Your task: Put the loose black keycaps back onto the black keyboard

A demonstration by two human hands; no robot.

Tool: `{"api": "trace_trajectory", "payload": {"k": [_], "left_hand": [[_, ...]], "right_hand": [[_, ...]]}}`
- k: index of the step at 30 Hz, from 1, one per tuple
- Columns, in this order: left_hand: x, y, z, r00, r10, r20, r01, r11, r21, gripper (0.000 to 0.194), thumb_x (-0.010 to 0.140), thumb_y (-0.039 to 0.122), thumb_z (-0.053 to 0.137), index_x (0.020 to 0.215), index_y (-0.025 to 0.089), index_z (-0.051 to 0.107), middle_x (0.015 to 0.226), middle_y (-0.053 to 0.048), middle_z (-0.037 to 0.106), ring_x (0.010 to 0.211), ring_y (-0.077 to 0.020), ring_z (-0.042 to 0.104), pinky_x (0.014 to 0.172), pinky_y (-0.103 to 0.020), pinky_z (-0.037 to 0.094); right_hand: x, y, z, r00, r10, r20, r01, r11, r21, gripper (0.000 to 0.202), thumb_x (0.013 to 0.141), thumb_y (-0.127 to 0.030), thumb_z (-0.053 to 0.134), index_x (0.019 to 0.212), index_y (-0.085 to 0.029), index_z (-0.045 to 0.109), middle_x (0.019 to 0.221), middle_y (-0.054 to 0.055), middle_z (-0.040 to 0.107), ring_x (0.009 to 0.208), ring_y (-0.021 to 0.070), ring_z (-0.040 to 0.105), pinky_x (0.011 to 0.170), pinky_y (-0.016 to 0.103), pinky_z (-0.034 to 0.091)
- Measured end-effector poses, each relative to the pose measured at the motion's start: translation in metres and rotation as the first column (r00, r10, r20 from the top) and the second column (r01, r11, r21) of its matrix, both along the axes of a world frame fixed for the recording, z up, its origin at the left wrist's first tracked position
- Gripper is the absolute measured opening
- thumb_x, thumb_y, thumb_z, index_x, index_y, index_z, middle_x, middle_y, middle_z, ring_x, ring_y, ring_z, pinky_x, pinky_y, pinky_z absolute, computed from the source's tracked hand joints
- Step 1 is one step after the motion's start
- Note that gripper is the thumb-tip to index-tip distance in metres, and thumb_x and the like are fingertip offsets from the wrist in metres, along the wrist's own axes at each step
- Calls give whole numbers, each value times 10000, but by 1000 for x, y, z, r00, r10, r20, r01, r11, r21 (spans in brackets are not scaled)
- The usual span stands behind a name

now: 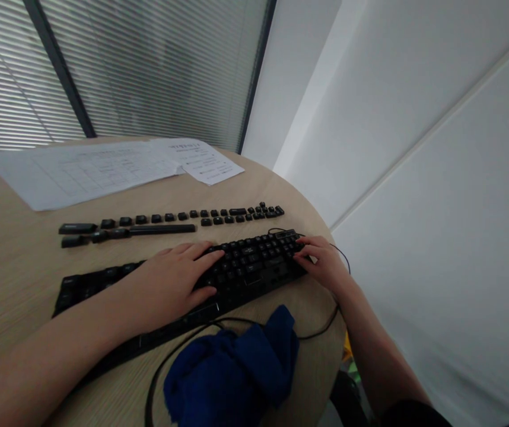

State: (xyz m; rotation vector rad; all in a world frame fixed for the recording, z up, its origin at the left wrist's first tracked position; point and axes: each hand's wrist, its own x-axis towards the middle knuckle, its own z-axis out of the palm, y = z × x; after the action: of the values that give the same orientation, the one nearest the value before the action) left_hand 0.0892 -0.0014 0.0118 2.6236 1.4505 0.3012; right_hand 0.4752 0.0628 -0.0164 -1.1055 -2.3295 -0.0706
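A black keyboard (245, 261) lies slanted across the round table, with keycaps absent along parts of its near side. My left hand (183, 270) rests on its middle, fingers spread and stretched over the keys, holding nothing. At the right end, my right hand (319, 258) has thumb and fingers bent together against the keys; whatever may be between the tips is too small to make out. Behind the keyboard, loose black keycaps (169, 217) lie in two rows, among them a long space bar (162, 229). My left forearm hides part of the keyboard's left side.
A crumpled blue cloth (236, 373) lies in front of the keyboard, with a black cable (183, 343) looping around it. Printed papers (98, 169) lie at the back of the wooden table (263, 184). A white wall (436, 196) stands close on the right.
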Motion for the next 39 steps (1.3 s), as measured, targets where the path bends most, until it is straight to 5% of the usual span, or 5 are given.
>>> {"api": "trace_trajectory", "payload": {"k": [9, 15, 22, 30, 39], "left_hand": [[6, -4, 6, 999, 25, -29, -26, 1000, -16, 607, 905, 423, 606, 1477, 229, 551, 1551, -142, 522, 1356, -361, 560, 1140, -531, 446], [10, -7, 14, 997, 50, -52, -53, 997, -49, 610, 903, 394, 638, 1481, 220, 548, 1548, -146, 524, 1368, -368, 546, 1151, -529, 434], [12, -11, 21, 996, 45, -74, -49, 997, -65, 610, 917, 393, 642, 1488, 209, 532, 1540, -154, 526, 1348, -359, 553, 1128, -517, 453], [14, -12, 20, 996, 46, -71, -51, 996, -71, 611, 908, 383, 639, 1485, 217, 526, 1513, -154, 546, 1320, -371, 564, 1080, -531, 478], [9, -8, 11, 1000, 17, -21, -18, 999, -36, 597, 911, 395, 633, 1471, 208, 546, 1505, -166, 552, 1321, -377, 570, 1100, -527, 465]], "right_hand": [[-8, 18, 40, 999, 32, -26, -32, 1000, 0, 164, 976, -340, 639, 968, -254, 778, 1122, 64, 732, 1067, 234, 655, 961, 408, 514], [-69, 111, 79, 948, -188, 257, 258, 927, -274, 153, 907, -283, 693, 1006, -223, 793, 942, 36, 757, 880, 184, 676, 816, 291, 503], [-117, 188, 71, 880, -267, 393, 415, 834, -363, 130, 860, -286, 734, 844, -166, 780, 854, 53, 757, 763, 161, 663, 698, 245, 476], [-129, 199, 59, 859, -289, 422, 467, 778, -419, 80, 772, -229, 793, 797, -154, 781, 760, 30, 739, 683, 133, 637, 614, 214, 452], [-118, 178, 81, 925, -322, 203, 376, 858, -349, 200, 834, -199, 680, 994, -136, 782, 921, 64, 757, 800, 147, 670, 767, 248, 517]]}}
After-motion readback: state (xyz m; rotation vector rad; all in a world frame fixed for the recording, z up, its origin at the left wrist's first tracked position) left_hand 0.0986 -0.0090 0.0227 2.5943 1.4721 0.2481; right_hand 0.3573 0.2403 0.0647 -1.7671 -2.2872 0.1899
